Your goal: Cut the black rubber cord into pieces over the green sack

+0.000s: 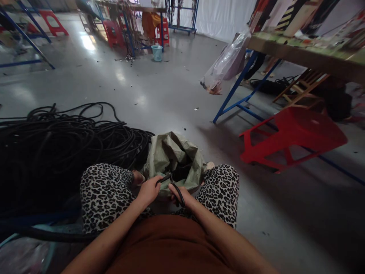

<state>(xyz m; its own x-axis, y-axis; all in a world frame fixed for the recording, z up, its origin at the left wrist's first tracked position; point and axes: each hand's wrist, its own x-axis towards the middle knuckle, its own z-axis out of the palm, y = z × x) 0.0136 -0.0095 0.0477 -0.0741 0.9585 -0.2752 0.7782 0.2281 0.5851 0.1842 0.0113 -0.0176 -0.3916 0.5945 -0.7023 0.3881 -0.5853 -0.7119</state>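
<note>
My left hand (149,189) grips a short end of black cord (163,179) above the near rim of an open greenish woven sack (157,151). Close beside it, my right hand (184,197) is closed around black-handled scissors (179,195). Their blades point toward the cord's end; whether they touch it I cannot tell. Dark contents lie inside the sack between my knees, too shadowed to make out. A large tangled heap of black cord (71,139) spreads over the floor to my left.
A red plastic stool (309,123) lies tipped over at right, near a blue-legged table (308,62) with a clear plastic bag (225,62) hanging from it. A teal basin (50,247) is at lower left. Farther off are a light-blue bucket (156,53) and red stools.
</note>
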